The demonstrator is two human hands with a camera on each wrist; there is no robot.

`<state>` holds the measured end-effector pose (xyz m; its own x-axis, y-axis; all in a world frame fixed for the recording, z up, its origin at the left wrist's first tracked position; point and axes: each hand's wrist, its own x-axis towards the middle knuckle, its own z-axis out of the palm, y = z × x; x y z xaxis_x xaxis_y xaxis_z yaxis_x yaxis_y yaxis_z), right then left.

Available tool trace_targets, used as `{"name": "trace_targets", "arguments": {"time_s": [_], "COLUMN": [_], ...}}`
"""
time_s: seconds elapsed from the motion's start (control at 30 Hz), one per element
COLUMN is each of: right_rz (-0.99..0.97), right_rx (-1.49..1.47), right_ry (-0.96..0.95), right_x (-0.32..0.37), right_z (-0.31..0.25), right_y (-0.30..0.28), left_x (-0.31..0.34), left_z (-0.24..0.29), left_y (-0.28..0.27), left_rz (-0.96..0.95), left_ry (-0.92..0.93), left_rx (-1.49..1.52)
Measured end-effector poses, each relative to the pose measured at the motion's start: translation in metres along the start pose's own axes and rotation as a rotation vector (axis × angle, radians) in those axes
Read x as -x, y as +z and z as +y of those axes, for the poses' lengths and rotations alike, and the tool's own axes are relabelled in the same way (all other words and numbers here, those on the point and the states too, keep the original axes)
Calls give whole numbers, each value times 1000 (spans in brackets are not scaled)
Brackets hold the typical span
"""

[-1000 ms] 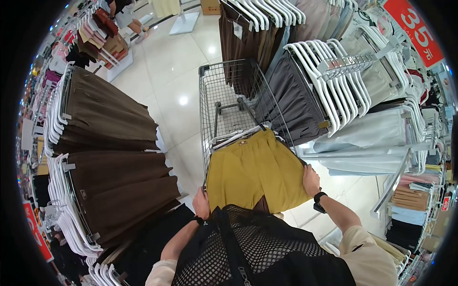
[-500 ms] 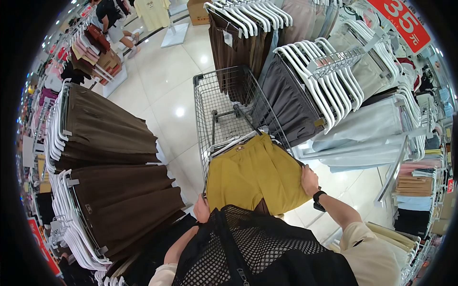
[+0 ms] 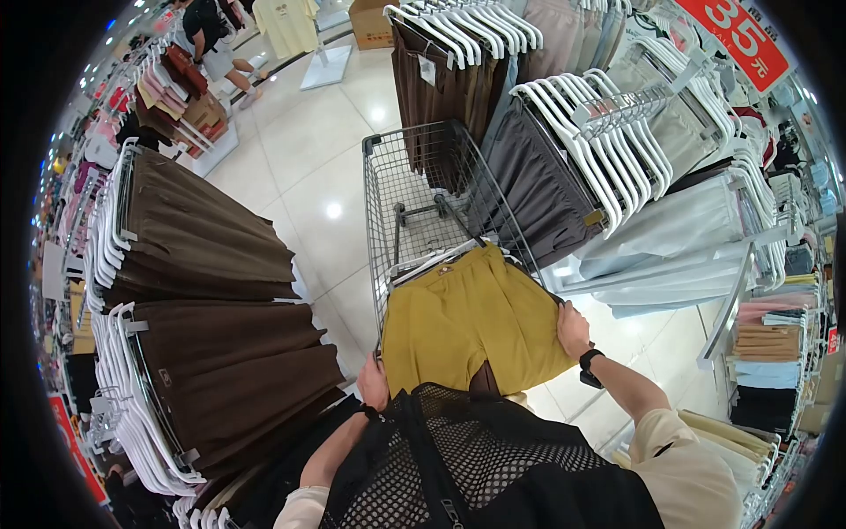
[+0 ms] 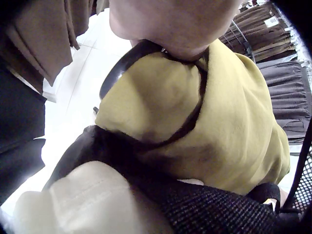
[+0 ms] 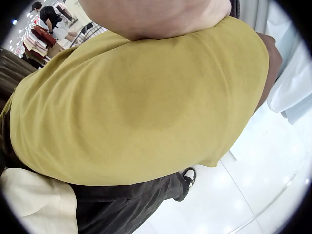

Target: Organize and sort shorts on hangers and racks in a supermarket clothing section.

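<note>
Mustard-yellow trousers (image 3: 476, 317) lie draped over the near end of a wire shopping cart (image 3: 414, 181), hanging towards the wearer, with darker brown cloth showing beneath. My left hand (image 3: 374, 381) grips the cart's handle at its left end; in the left wrist view the black handle (image 4: 124, 68) curves out below the hand beside the yellow cloth. At the right end my right hand (image 3: 574, 329) holds the handle corner, lying against the trousers' edge; its fingers are mostly hidden in the right wrist view. White hangers (image 3: 432, 262) show at the trousers' waistband.
Brown skirt-like garments (image 3: 233, 379) hang on racks close along the left. Grey trousers (image 3: 538, 194) and pale trousers (image 3: 661, 242) hang close to the cart's right side. A metal rack bar (image 3: 730, 309) juts out at right. Pale tiled floor (image 3: 322, 176) runs ahead; a person (image 3: 207, 35) stands far left.
The head view has shifted slightly, bringing the left racks lower and the far person further into view. Both hands keep their hold on the handle, and the trousers stay draped over it.
</note>
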<state>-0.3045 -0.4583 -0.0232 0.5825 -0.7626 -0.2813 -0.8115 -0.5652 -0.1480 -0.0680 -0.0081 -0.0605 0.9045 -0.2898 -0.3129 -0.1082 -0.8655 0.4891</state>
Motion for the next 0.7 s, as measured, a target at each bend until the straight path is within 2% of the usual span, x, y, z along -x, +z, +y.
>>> {"name": "trace_targets", "arguments": {"time_s": [0.7], "right_rz": [7], "right_rx": [-51], "right_ry": [32], "right_x": [5], "right_z": [-8], "right_y": [7], "left_x": [-7], "left_z": [1], "left_y": [-16], "left_rz": [5], "left_ry": [43], "left_rx": [16]}}
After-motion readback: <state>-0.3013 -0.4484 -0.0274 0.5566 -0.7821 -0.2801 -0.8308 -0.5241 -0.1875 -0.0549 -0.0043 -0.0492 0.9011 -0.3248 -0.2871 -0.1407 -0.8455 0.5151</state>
